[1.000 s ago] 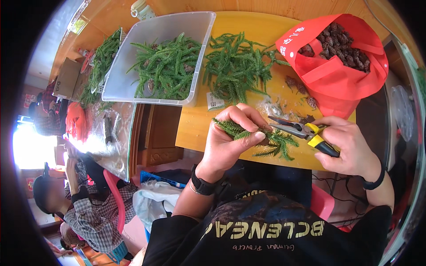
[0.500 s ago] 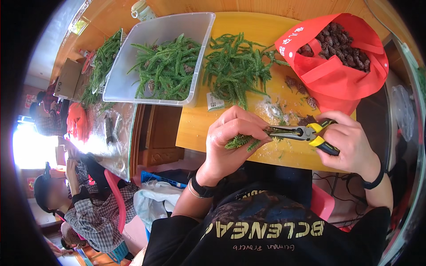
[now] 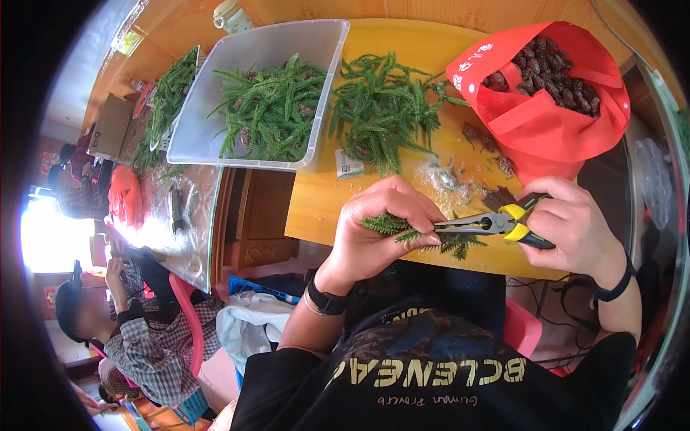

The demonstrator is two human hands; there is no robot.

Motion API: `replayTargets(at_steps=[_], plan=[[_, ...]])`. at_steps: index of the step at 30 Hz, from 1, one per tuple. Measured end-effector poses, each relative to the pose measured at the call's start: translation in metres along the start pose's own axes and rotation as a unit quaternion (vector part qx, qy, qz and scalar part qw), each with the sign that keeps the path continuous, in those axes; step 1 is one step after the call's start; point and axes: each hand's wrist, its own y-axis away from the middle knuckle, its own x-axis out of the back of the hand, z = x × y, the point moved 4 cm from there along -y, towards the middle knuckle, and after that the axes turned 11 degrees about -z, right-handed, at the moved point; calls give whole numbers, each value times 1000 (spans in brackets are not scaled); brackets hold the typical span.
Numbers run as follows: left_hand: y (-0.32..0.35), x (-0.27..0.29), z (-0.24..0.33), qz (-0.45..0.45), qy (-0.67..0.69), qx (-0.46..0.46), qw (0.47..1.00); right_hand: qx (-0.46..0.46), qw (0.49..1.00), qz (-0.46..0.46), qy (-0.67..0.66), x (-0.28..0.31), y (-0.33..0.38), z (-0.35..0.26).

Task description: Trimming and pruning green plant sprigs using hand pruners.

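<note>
Between its thumb and fingers, my left hand (image 3: 381, 228) pinches a green artificial pine sprig (image 3: 460, 246), whose needles stick out on both sides of the fingers. My right hand (image 3: 571, 226) is wrapped round the yellow-and-black handles of long-nose pliers (image 3: 496, 221). The jaws of the pliers point left and reach the left fingertips, over the sprig. Whether they bite on anything there is hidden by the fingers. Both hands are held above the front edge of the yellow table (image 3: 316, 208).
Loose pine sprigs (image 3: 384, 108) lie behind my hands, beside a clear plastic bin (image 3: 248, 164) holding sprigs and cones. A red bag (image 3: 532, 136) of pine cones stands at right. White flakes (image 3: 440, 174) and several cones (image 3: 489, 140) litter the table. Another person (image 3: 147, 337) sits at left.
The plier jaws have spread a little and both hands have sunk slightly. More of the sprig's green needles now show below the jaws.
</note>
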Motion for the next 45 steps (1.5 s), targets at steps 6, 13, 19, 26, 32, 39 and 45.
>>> replayTargets(at_steps=[6,13,19,26,32,39,45], plan=[[1,-1,-5,6,53,14,998,11,1000,22,15,0,-1,-2],[3,-1,-9,11,65,7,998,19,999,15,37,1,1,-4],[6,0,-13,36,126,27,991,-32,996,-4,-83,-3,-4,1],[10,3,-22,9,153,23,988,-54,989,-22,-133,-6,-1,3],[11,-2,-18,40,202,104,973,-56,992,-4,-113,-5,-3,-1],[14,1,-22,50,176,146,972,-50,995,16,-84,-3,-3,-2],[12,1,-21,34,188,153,970,-45,995,20,-85,1,-5,-2]])
